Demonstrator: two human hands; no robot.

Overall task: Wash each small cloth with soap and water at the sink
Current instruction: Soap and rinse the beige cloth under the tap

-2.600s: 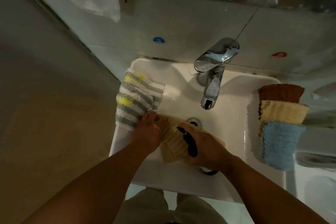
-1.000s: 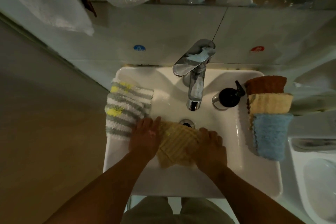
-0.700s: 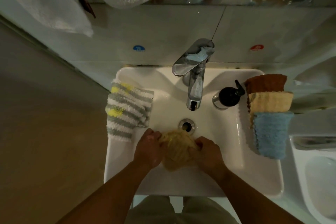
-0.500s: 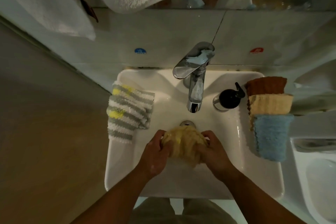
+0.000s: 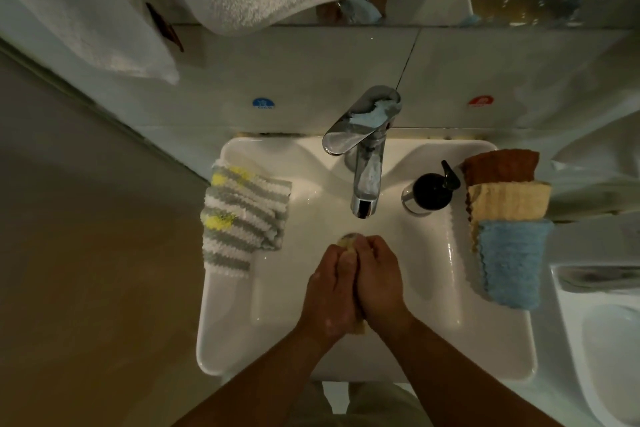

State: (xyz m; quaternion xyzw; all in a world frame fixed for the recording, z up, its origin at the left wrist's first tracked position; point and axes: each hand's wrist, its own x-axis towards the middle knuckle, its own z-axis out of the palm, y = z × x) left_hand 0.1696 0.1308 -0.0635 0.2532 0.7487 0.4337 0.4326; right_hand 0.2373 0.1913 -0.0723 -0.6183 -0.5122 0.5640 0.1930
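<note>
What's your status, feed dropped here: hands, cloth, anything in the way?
Left hand and right hand grip yellow cloth over sink. Cloth bunched, mostly hidden. Nothing in the way.

Two wall stickers, no lettering you can read.
You'll find a round blue sticker [image 5: 263, 103] left of centre in the frame and a red sticker [image 5: 480, 101] right of centre, both on the wall tiles [image 5: 311, 73] behind the sink [image 5: 221, 322]. Each carries a pale mark and tiny print, too small to make out.
</note>
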